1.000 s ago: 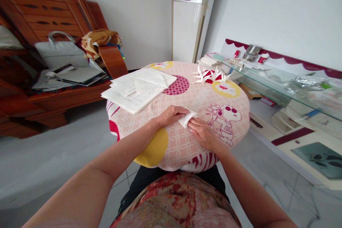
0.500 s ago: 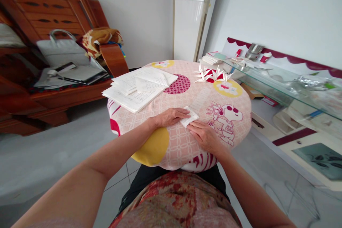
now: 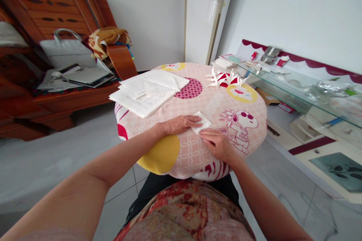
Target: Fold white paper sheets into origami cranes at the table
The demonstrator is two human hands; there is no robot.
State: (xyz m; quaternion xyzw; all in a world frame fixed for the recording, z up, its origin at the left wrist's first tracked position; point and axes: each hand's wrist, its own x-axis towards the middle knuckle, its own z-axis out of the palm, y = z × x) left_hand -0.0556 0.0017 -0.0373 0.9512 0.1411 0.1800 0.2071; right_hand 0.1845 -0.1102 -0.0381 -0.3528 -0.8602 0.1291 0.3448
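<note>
A small square of folded white paper (image 3: 205,122) with faint writing lies on the round table, turned corner-on. My left hand (image 3: 181,123) holds down its left side, fingers pressed together over it. At the lower right edge, my right hand (image 3: 218,143) grips the same paper with curled fingers, its thumb partly hidden. A pale strip of paper (image 3: 214,104) lies just beyond the square. Several folded white paper cranes (image 3: 217,79) stand together at the far right of the table.
A pink patterned cloth (image 3: 189,150) covers the table. Stacked written sheets (image 3: 138,104) lie at the left. To the right stands a glass-topped cabinet (image 3: 299,90) with cups and packets. A wooden bench (image 3: 113,92) holds a grey bag (image 3: 69,52). An air conditioner (image 3: 200,26) stands behind.
The view has shifted very slightly. Both hands stay on the folded paper, with only a tiny shift of the fingers.
</note>
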